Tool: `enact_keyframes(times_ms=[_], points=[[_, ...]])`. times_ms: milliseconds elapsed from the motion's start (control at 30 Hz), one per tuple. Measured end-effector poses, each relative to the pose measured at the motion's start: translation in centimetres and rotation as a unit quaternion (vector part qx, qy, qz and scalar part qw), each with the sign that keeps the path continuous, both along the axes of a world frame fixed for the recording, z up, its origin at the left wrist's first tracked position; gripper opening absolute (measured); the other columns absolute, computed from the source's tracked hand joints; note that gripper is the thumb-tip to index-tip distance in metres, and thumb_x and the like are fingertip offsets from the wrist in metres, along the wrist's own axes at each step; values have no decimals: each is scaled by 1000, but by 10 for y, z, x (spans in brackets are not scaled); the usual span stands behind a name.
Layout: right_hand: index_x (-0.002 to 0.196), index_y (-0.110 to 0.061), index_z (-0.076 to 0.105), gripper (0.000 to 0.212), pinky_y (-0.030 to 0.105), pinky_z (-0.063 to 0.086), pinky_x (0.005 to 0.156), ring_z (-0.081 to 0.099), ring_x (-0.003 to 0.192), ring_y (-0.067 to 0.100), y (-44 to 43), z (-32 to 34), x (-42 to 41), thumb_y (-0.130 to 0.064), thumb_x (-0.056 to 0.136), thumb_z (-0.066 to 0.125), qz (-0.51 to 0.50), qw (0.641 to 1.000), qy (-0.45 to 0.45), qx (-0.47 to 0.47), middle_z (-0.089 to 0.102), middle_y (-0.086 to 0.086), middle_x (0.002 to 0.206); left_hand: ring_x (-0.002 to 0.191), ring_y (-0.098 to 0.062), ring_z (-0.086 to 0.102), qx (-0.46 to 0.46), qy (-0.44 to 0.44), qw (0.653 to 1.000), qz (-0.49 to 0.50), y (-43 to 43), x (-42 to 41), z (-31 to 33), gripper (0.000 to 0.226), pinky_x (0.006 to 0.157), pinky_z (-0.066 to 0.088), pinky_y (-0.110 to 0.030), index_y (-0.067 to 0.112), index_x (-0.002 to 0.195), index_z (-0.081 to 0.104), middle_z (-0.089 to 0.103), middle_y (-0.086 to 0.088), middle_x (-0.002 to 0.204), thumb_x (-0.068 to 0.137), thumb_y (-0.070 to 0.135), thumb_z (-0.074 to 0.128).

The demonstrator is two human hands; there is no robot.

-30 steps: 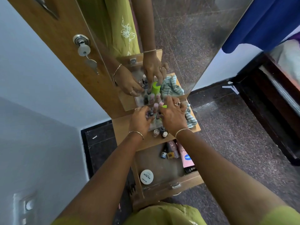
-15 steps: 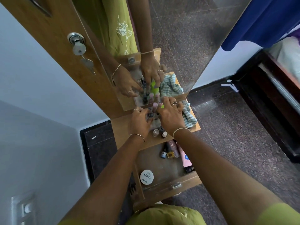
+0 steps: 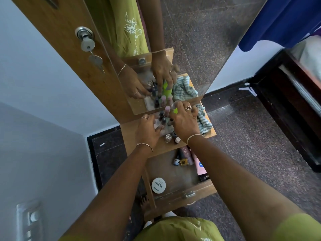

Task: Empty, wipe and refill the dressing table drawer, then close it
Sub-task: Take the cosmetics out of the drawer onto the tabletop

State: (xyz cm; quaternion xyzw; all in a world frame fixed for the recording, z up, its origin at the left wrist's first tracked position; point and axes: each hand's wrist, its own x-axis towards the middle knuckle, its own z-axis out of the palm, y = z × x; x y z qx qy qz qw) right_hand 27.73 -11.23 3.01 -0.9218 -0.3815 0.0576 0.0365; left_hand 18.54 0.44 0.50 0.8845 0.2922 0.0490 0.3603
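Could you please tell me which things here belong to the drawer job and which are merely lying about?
Belong: drawer, white tin and pink tube in it, nail polish bottles on the tabletop, green bottle in the right hand, left hand beside them, striped cloth.
Lying about: keys in the door lock, wall switch.

Obscured: right hand [image 3: 184, 122] covers most of green bottle [image 3: 175, 110]; left hand [image 3: 147, 131] fingertips lost among bottles [image 3: 163, 119], hold indeterminate; right forearm cuts off pink tube [image 3: 199, 166] in drawer [image 3: 173, 197]; bottle labels too small to read.
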Motion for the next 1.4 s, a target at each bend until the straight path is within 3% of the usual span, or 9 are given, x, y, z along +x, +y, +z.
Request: enact_keyframes(times_ms=[67, 233, 400, 600, 733, 867, 967, 1200, 1400], points=[[133, -24, 50, 54, 55, 24, 106, 31, 128, 35, -2, 4, -3, -28, 82, 67, -5, 1000, 23, 9, 32, 11, 138, 92, -20, 55, 3, -6, 1000, -4, 1, -7, 1, 34, 75, 49, -38, 21, 112, 59, 51, 1, 100, 80, 22, 70], [122, -24, 55, 50, 53, 30, 103, 37, 123, 33, -12, 11, -15, -11, 77, 72, -44, 998, 3, 34, 37, 9, 132, 94, -22, 52, 0, -12, 1000, 4, -3, -24, 5, 38, 76, 47, -38, 18, 114, 57, 54, 0, 98, 79, 23, 72], [109, -17, 59, 35, 49, 26, 98, 47, 114, 33, -36, 18, -44, -23, 77, 71, -114, 988, -25, 104, 46, 11, 124, 84, -16, 51, -4, -23, 1000, 3, -18, -55, 7, 28, 68, 41, -29, 19, 100, 55, 53, 6, 84, 79, 28, 71], [106, -13, 56, 30, 49, 37, 88, 52, 104, 32, -79, -8, -103, -33, 85, 64, -232, 962, -18, 140, 51, 12, 118, 78, -13, 55, -28, 6, 998, -51, -50, -107, -10, 7, 72, 51, -38, 16, 88, 56, 59, 4, 83, 88, 23, 59], [109, -17, 56, 30, 50, 37, 89, 52, 105, 31, -106, -44, -143, -29, 83, 65, -286, 948, 30, 134, 50, 8, 120, 96, -17, 54, -30, 74, 990, -114, -73, -137, -36, 13, 77, 43, -26, 14, 98, 59, 59, -3, 100, 90, 24, 59], [106, -19, 55, 30, 48, 39, 89, 51, 106, 30, -120, -73, -171, -24, 79, 68, -303, 945, 59, 106, 52, 7, 114, 118, -28, 47, -15, 146, 975, -169, -86, -145, -54, 34, 95, 43, -38, 8, 124, 54, 50, -15, 124, 92, 18, 57], [116, -18, 55, 36, 43, 42, 86, 51, 105, 28, -125, -94, -184, -26, 83, 64, -299, 947, 98, 67, 52, 6, 117, 128, -29, 39, -1, 178, 966, -187, -89, -146, -68, 41, 104, 36, -37, 5, 133, 46, 42, -17, 137, 94, 12, 52], [108, -19, 63, 21, 37, 46, 84, 53, 101, 23, -114, -131, -195, -21, 89, 57, -266, 952, 138, 58, 57, 3, 110, 141, -30, 22, 28, 216, 961, -171, -83, -121, -103, 51, 113, 23, -33, -2, 143, 29, 18, -19, 153, 95, 6, 45], [119, -13, 56, 31, 40, 49, 87, 53, 105, 27, -96, -152, -181, -15, 87, 57, -247, 961, 121, 40, 52, 9, 122, 132, -38, 33, 137, 286, 924, -214, -75, -99, -135, 49, 110, 31, -45, -3, 135, 36, 20, -21, 151, 90, 6, 52]])
